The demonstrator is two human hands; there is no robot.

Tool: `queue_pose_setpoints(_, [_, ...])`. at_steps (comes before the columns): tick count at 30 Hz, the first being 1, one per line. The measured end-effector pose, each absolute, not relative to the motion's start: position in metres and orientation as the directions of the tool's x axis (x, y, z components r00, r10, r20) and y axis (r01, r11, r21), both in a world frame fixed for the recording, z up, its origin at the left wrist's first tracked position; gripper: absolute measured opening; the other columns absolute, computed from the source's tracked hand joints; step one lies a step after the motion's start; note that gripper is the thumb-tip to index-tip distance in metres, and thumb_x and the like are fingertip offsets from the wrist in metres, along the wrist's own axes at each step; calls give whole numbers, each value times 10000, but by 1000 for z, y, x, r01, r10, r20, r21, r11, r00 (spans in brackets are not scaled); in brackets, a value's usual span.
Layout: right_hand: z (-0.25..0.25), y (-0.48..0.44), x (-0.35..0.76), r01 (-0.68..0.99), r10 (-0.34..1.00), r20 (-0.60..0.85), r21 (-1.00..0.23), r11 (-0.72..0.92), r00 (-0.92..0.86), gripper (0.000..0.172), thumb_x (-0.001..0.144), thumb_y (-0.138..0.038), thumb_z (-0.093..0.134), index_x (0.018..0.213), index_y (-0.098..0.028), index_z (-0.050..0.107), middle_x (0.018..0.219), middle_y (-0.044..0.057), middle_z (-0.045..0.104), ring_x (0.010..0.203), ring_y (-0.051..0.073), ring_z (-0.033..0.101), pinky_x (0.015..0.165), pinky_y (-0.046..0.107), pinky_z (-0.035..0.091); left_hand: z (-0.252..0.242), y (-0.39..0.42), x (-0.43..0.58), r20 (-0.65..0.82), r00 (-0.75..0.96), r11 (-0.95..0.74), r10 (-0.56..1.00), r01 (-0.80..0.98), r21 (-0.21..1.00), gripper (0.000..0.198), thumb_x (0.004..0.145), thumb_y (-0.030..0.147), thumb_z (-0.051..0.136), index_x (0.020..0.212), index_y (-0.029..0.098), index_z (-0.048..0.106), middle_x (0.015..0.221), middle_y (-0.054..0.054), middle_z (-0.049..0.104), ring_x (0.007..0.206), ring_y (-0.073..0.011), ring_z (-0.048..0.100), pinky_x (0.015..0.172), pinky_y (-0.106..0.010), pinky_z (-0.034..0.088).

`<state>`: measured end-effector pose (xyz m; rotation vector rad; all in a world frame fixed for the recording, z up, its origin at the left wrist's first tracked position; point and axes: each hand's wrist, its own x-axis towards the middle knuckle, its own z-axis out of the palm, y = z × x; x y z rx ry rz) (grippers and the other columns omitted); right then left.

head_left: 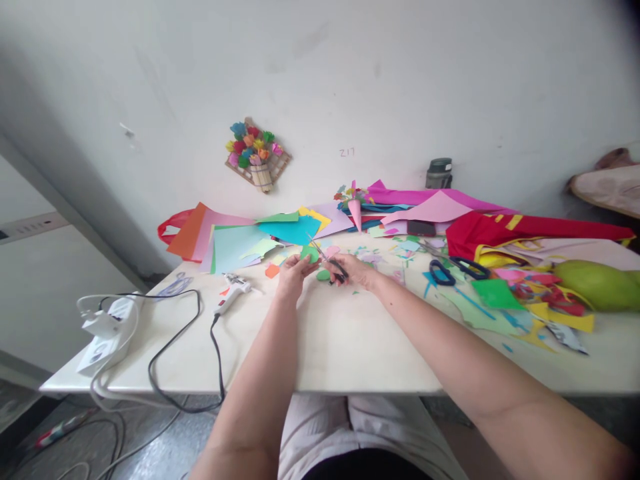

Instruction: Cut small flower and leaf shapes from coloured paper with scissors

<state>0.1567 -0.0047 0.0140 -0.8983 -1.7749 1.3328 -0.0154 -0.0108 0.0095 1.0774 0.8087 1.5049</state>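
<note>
My left hand [294, 272] pinches a small piece of green paper [309, 254] above the table. Black-handled scissors [339, 269] are in my right hand [353, 270], with the fingers closed around the handles. Their blades point up and left, right beside the green paper; whether they touch it I cannot tell. Just below the hands a green paper circle [323, 275] lies on the tabletop. An orange paper piece [273, 271] rests left of my left hand, and a pink paper piece [332, 251] lies behind the scissors.
A white glue gun [233, 297] lies left, its black cord running to a power strip [113, 333]. Coloured paper sheets [240, 247] spread along the back. Larger scissors [457, 267], a red cloth [500, 235] and paper scraps [495, 293] lie right. A jar [439, 175] stands by the wall.
</note>
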Motion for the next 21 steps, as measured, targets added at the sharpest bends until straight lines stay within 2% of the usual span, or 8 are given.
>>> queue_pose_setpoints(11, [10,-4,158,117,851,121,-971,208,-511,304,757,-457,595,719,-164,522,585,-10,585,433,77,520,351,172,313,7,-9,-15,220,-16,-208,975,-397,894,375,508,332,822,654,172,516,665,-24,679,794,-248,693,790,-387,509])
queue_pose_setpoints(21, [10,-5,158,115,857,107,-975,189,-504,266,726,-430,598,727,-175,521,541,-35,544,417,79,490,355,187,295,6,-8,-15,211,-24,-203,977,-390,898,384,512,330,821,628,177,489,663,-23,675,800,-241,691,837,-409,495])
